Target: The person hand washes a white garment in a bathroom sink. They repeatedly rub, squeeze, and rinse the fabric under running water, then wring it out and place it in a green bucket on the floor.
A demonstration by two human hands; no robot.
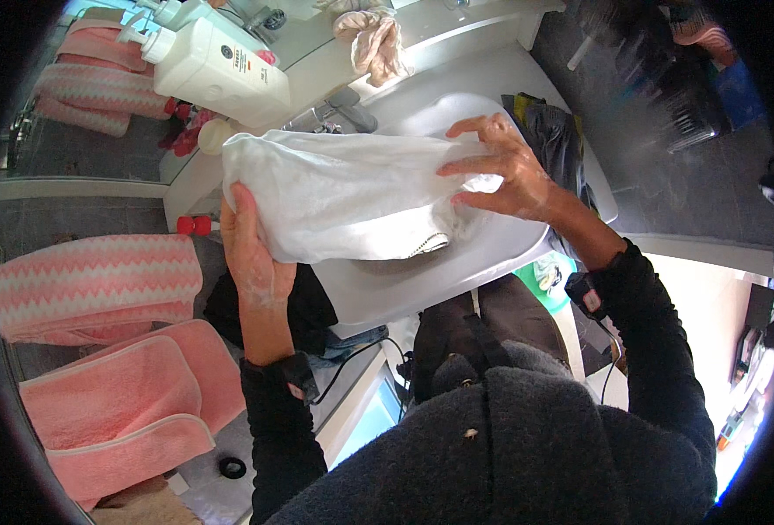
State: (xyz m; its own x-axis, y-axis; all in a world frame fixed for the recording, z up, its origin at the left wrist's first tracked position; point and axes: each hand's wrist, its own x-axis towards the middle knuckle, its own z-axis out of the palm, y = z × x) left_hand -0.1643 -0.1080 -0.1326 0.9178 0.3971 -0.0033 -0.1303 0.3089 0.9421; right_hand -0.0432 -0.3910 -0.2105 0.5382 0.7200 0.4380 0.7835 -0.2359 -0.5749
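A white cloth garment (341, 190) is stretched above a white washbasin (387, 295), with a dark-stitched edge at its lower right. My left hand (252, 243) grips its left end, thumb in front and the other fingers mostly hidden by the cloth. At the garment's right end is my right hand (508, 167), its fingers spread and curved around bunched cloth; the fingertips touch it, but how firmly is hard to tell. Both hands look wet, with some suds. Behind the garment stands a metal faucet (351, 111), partly covered.
A large white pump bottle (220, 72) stands on the ledge beside the mirror. Beige cloth (377, 42) hangs over the ledge. Dark fabric (551, 141) lies on the basin's right rim and black cloth (308, 298) at its left. Pink towels (98, 282) hang at the left.
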